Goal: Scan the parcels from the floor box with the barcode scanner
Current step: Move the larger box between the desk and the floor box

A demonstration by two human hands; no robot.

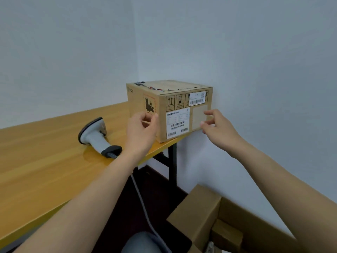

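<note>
A brown cardboard parcel (pixel 169 99) with white barcode labels stands on the far right end of the wooden table (pixel 45 161), against the wall corner. My left hand (pixel 141 130) rests against its left front corner, fingers curled. Just off the parcel's right front edge hovers my right hand (pixel 217 125), fingers spread, holding nothing. The grey barcode scanner (pixel 98 137) lies on the table left of my left hand, its cable running down off the edge. The open floor box (pixel 204 212) sits at the lower right with a smaller parcel (pixel 227 236) inside.
The table's black leg (pixel 172 167) stands between the table end and the floor box. Pale walls meet in a corner behind the parcel. My knee (pixel 144 242) shows at the bottom edge.
</note>
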